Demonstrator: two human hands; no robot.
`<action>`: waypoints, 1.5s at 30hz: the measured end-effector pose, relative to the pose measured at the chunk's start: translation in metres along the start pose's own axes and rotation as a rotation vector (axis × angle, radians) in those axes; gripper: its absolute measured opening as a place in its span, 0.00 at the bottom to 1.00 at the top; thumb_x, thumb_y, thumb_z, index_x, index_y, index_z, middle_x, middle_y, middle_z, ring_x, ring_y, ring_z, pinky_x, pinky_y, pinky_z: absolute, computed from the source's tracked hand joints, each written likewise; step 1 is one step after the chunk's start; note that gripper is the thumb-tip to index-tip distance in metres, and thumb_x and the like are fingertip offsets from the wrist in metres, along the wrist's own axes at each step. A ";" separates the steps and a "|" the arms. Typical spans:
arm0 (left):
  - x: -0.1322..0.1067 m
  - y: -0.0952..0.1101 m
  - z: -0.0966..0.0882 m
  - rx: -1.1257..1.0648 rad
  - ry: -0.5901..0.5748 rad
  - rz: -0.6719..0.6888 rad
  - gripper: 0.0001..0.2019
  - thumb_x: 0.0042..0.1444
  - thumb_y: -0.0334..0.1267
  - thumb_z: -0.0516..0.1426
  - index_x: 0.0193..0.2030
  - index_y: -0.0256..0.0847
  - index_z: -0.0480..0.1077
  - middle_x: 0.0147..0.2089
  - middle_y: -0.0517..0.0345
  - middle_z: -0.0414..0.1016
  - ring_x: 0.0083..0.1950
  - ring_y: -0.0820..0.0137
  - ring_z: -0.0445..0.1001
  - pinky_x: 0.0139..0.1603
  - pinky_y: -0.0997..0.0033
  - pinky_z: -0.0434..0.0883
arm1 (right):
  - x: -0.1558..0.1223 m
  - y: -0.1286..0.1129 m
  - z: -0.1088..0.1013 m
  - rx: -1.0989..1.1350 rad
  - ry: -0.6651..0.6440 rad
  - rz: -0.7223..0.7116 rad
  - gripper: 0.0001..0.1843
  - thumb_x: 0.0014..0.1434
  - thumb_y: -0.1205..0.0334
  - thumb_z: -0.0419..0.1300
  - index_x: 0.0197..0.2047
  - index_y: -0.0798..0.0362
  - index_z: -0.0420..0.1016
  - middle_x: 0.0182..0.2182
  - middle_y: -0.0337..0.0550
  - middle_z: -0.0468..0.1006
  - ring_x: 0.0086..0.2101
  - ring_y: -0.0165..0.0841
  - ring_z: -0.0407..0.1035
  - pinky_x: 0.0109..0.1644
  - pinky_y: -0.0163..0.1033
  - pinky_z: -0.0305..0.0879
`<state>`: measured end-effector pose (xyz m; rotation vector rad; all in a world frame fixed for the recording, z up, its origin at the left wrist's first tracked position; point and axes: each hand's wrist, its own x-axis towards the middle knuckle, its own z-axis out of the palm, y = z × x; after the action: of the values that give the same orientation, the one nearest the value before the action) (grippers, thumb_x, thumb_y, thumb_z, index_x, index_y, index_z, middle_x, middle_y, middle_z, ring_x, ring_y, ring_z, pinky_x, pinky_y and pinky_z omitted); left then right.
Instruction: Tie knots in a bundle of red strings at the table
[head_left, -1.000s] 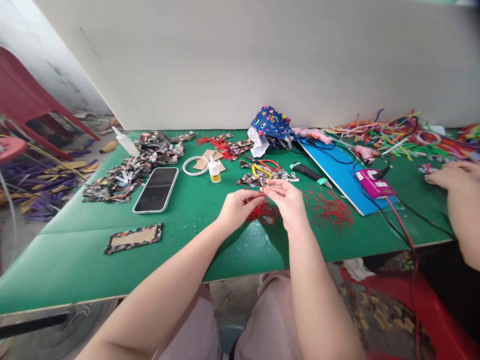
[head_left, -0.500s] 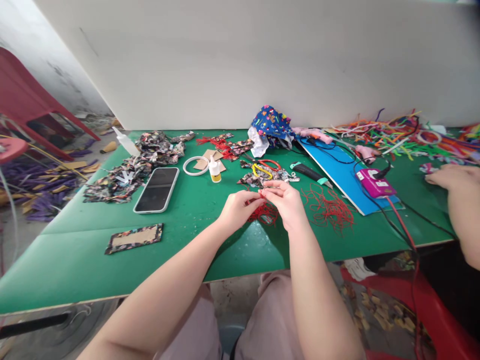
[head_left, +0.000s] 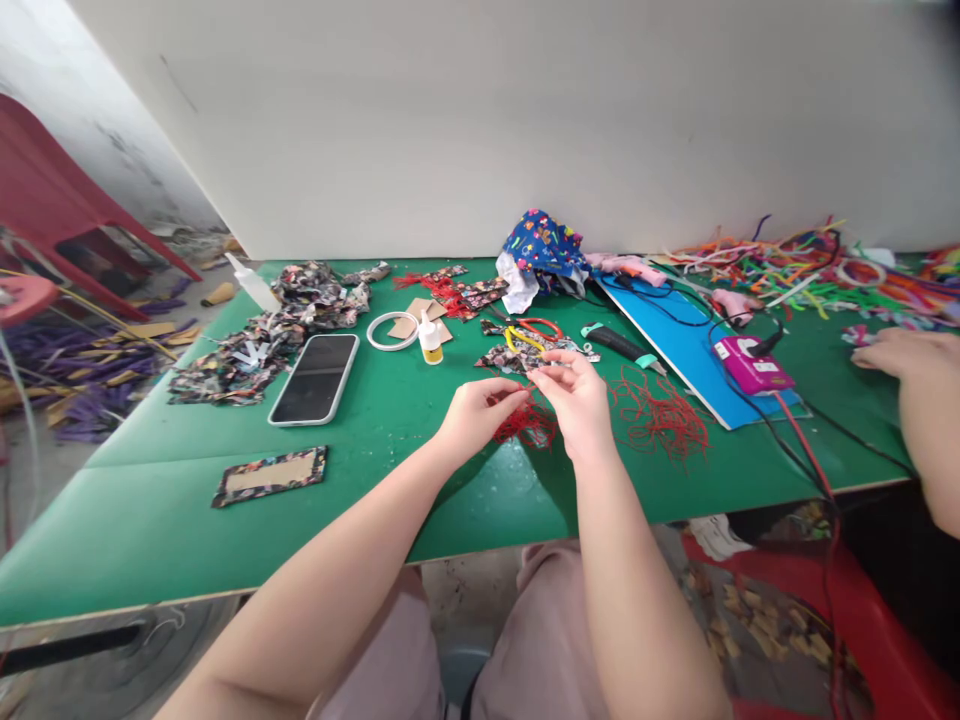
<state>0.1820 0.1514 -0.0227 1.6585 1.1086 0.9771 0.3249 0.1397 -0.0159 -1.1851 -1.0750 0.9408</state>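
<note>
Both hands work close together above the green table [head_left: 390,480]. My left hand [head_left: 480,415] is closed in a pinch on red thread [head_left: 525,425], which hangs in a tangled bunch below the fingers. Beside it, my right hand [head_left: 574,400] pinches the same thread, thumb and forefinger pressed together and the other fingers raised. A short stretch of thread runs between the two pinches. To the right lies a loose pile of red thread [head_left: 666,415]. Just beyond the hands are yellow-and-red-handled pliers [head_left: 525,340] on dark floral fabric pieces [head_left: 502,358].
A phone [head_left: 315,380], a cardboard strip edged in floral cloth [head_left: 270,475], a small glue bottle [head_left: 430,340] and a white ring [head_left: 393,331] lie left. Rightward are a utility knife [head_left: 619,346], blue board [head_left: 675,350], magenta power adapter [head_left: 750,366] and another person's hand [head_left: 900,355].
My hands have drawn slightly apart, the right one shifting a little to the right, so thread shows between them. Objects on the table stay put.
</note>
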 end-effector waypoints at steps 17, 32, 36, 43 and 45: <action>0.002 0.007 -0.002 -0.346 0.126 -0.129 0.17 0.48 0.51 0.60 0.29 0.37 0.72 0.27 0.59 0.74 0.29 0.74 0.68 0.34 0.73 0.64 | -0.001 -0.007 0.004 0.322 0.104 0.026 0.20 0.43 0.62 0.67 0.39 0.48 0.66 0.27 0.34 0.76 0.32 0.29 0.74 0.45 0.40 0.70; 0.006 0.001 -0.003 -0.408 0.215 -0.191 0.14 0.48 0.48 0.60 0.29 0.38 0.71 0.27 0.60 0.74 0.31 0.73 0.69 0.36 0.73 0.63 | 0.005 -0.029 -0.036 0.518 0.406 -0.245 0.16 0.47 0.62 0.64 0.37 0.44 0.63 0.28 0.29 0.72 0.32 0.24 0.71 0.46 0.39 0.66; 0.005 0.004 -0.004 -0.509 0.207 -0.220 0.16 0.46 0.50 0.62 0.30 0.38 0.71 0.28 0.60 0.73 0.31 0.73 0.70 0.35 0.73 0.64 | 0.002 -0.019 -0.014 0.402 0.340 -0.169 0.16 0.46 0.62 0.64 0.36 0.47 0.63 0.27 0.31 0.73 0.29 0.26 0.70 0.42 0.39 0.68; 0.002 0.007 -0.004 -0.630 0.131 -0.213 0.14 0.45 0.47 0.64 0.30 0.37 0.71 0.28 0.62 0.72 0.30 0.77 0.68 0.33 0.76 0.63 | -0.012 -0.005 0.032 0.279 0.198 -0.028 0.16 0.45 0.61 0.66 0.36 0.50 0.66 0.29 0.36 0.77 0.33 0.29 0.74 0.44 0.38 0.69; 0.002 0.008 -0.004 -0.666 0.117 -0.208 0.14 0.44 0.46 0.65 0.30 0.37 0.71 0.28 0.62 0.72 0.30 0.77 0.68 0.33 0.77 0.63 | -0.013 -0.004 0.035 0.288 0.195 -0.010 0.16 0.45 0.61 0.66 0.36 0.50 0.65 0.28 0.36 0.77 0.33 0.30 0.74 0.44 0.39 0.70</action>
<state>0.1804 0.1523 -0.0138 0.9421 0.8734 1.1557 0.2884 0.1347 -0.0118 -1.0080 -0.7611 0.9173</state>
